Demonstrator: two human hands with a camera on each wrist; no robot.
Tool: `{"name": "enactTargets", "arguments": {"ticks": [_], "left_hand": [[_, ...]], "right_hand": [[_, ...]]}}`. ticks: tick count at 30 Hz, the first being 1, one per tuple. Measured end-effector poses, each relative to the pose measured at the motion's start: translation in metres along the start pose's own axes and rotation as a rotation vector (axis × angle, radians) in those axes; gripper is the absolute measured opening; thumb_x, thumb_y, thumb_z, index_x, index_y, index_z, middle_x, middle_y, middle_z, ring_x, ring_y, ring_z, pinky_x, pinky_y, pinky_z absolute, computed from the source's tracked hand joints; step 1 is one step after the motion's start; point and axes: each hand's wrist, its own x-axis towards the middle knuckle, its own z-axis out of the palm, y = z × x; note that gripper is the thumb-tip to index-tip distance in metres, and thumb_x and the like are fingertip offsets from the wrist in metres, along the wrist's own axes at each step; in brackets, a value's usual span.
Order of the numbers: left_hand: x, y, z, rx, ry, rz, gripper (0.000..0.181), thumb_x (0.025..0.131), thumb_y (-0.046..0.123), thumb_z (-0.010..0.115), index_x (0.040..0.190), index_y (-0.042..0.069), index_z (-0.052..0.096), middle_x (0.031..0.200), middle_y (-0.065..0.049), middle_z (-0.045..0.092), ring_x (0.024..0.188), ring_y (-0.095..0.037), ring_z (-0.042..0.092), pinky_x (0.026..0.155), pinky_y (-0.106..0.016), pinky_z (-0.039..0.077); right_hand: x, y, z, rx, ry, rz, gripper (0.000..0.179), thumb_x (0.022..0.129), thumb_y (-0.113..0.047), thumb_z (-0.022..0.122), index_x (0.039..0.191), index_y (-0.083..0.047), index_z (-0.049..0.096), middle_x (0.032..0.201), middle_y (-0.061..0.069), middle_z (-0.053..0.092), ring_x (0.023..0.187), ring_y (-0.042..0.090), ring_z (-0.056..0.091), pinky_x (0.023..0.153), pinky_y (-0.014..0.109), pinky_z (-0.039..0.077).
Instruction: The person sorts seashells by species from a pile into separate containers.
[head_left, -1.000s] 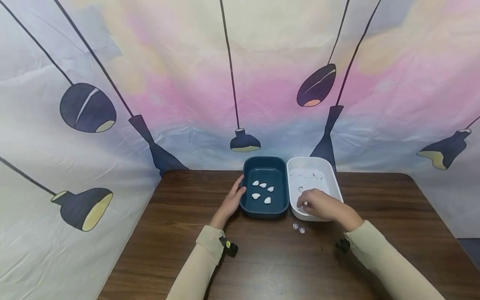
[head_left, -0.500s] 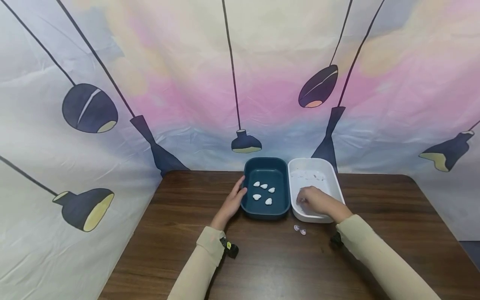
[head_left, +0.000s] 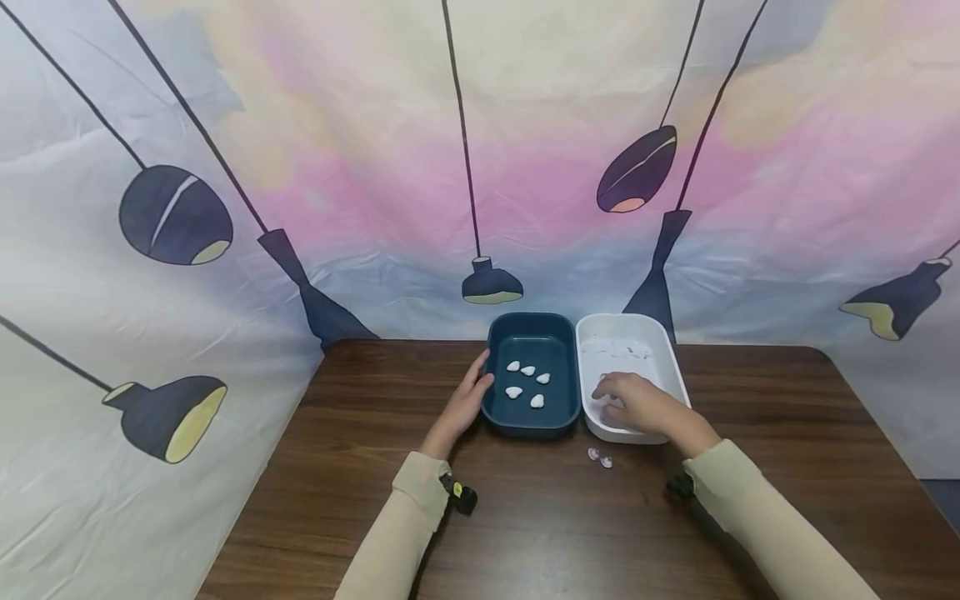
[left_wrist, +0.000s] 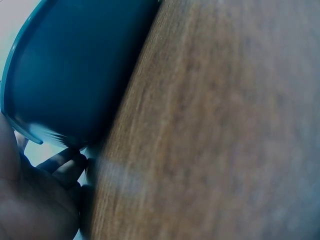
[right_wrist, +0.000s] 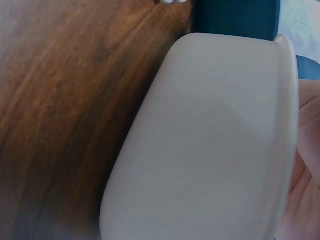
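Observation:
My left hand (head_left: 459, 410) rests along the left side of a dark teal tray (head_left: 532, 423), its thumb and fingers against the wall; the left wrist view shows the fingertips at the tray's underside corner. Several small white heart-shaped pieces (head_left: 513, 392) lie inside that tray. My right hand (head_left: 637, 403) reaches over the front rim into a white tray (head_left: 667, 364), thumb and index finger apart, close over its floor. Whatever lies under those fingers is mostly hidden. In the right wrist view the white tray's wall (right_wrist: 200, 140) covers the fingertips.
The two trays stand side by side at the back of a brown wooden table (head_left: 525, 533). Two small pale purple pieces (head_left: 600, 457) lie on the wood in front of the white tray. A fabric backdrop (head_left: 375, 167) with painted lamps hangs behind.
My right hand dipped deeper into the white tray with fingers bunched, then its thumb and index finger spread apart. My left hand stays at the teal tray.

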Motion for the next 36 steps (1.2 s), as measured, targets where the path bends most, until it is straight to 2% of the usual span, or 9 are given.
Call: {"name": "enactTargets", "arguments": {"ticks": [2, 8, 13, 17, 20, 25, 32, 36], "left_hand": [[-0.002, 0.005, -0.001, 0.001, -0.008, 0.000, 0.058, 0.115, 0.029, 0.043, 0.169, 0.017, 0.026, 0.174, -0.014, 0.021, 0.159, -0.042, 0.020, 0.124, -0.065, 0.020], [-0.019, 0.044, -0.007, -0.002, -0.061, -0.018, 0.058, 0.115, 0.019, 0.042, 0.169, 0.006, 0.022, 0.173, -0.022, 0.018, 0.158, -0.046, 0.018, 0.123, -0.065, 0.021], [-0.021, 0.047, -0.006, 0.007, -0.052, -0.027, 0.058, 0.116, 0.020, 0.042, 0.169, 0.008, 0.023, 0.173, -0.021, 0.019, 0.158, -0.045, 0.019, 0.124, -0.064, 0.021], [-0.020, 0.045, -0.006, 0.020, -0.044, -0.038, 0.058, 0.115, 0.021, 0.042, 0.169, 0.008, 0.024, 0.173, -0.021, 0.020, 0.158, -0.045, 0.020, 0.123, -0.064, 0.022], [-0.011, 0.031, -0.005, 0.023, -0.043, -0.045, 0.058, 0.116, 0.020, 0.041, 0.169, 0.009, 0.023, 0.173, -0.021, 0.019, 0.158, -0.045, 0.019, 0.123, -0.064, 0.022], [0.001, 0.006, -0.001, 0.011, -0.026, -0.036, 0.059, 0.116, 0.024, 0.039, 0.171, 0.014, 0.019, 0.175, -0.017, 0.015, 0.159, -0.043, 0.015, 0.124, -0.064, 0.019], [0.000, 0.002, 0.000, -0.002, -0.002, -0.015, 0.058, 0.115, 0.029, 0.043, 0.170, 0.019, 0.025, 0.175, -0.013, 0.019, 0.159, -0.040, 0.018, 0.124, -0.064, 0.019], [0.000, 0.002, 0.001, -0.003, 0.002, -0.007, 0.057, 0.115, 0.028, 0.043, 0.169, 0.019, 0.027, 0.175, -0.013, 0.021, 0.159, -0.040, 0.019, 0.125, -0.063, 0.019]], "right_hand": [[-0.003, -0.002, -0.002, -0.003, 0.011, -0.009, 0.019, 0.091, 0.000, 0.072, 0.109, -0.001, 0.078, 0.119, 0.020, 0.073, 0.121, 0.043, 0.066, 0.104, 0.058, 0.050], [-0.011, -0.012, -0.007, -0.016, 0.035, -0.034, 0.016, 0.093, -0.002, 0.074, 0.108, 0.000, 0.078, 0.117, 0.019, 0.074, 0.118, 0.041, 0.067, 0.104, 0.057, 0.051], [-0.018, -0.022, -0.011, -0.023, 0.047, -0.021, 0.016, 0.094, -0.004, 0.074, 0.109, -0.001, 0.078, 0.116, 0.016, 0.075, 0.115, 0.038, 0.068, 0.102, 0.056, 0.052], [-0.024, -0.030, -0.011, -0.037, 0.088, -0.029, 0.021, 0.095, -0.005, 0.075, 0.115, -0.001, 0.077, 0.118, 0.016, 0.074, 0.117, 0.037, 0.069, 0.102, 0.056, 0.053], [-0.029, -0.036, -0.011, -0.044, 0.127, -0.037, 0.026, 0.094, -0.006, 0.077, 0.119, -0.001, 0.076, 0.121, 0.016, 0.074, 0.120, 0.038, 0.068, 0.103, 0.055, 0.053], [-0.036, -0.046, -0.010, -0.041, 0.154, -0.066, 0.025, 0.093, -0.006, 0.079, 0.118, -0.003, 0.076, 0.118, 0.012, 0.075, 0.116, 0.034, 0.069, 0.100, 0.054, 0.055], [-0.046, -0.055, -0.001, -0.011, 0.170, -0.143, 0.021, 0.093, -0.006, 0.079, 0.114, -0.005, 0.077, 0.109, 0.006, 0.076, 0.102, 0.022, 0.072, 0.089, 0.044, 0.060], [-0.049, -0.057, 0.005, 0.015, 0.182, -0.177, 0.023, 0.092, -0.004, 0.080, 0.114, -0.005, 0.077, 0.108, 0.005, 0.075, 0.097, 0.021, 0.071, 0.085, 0.040, 0.060]]}}
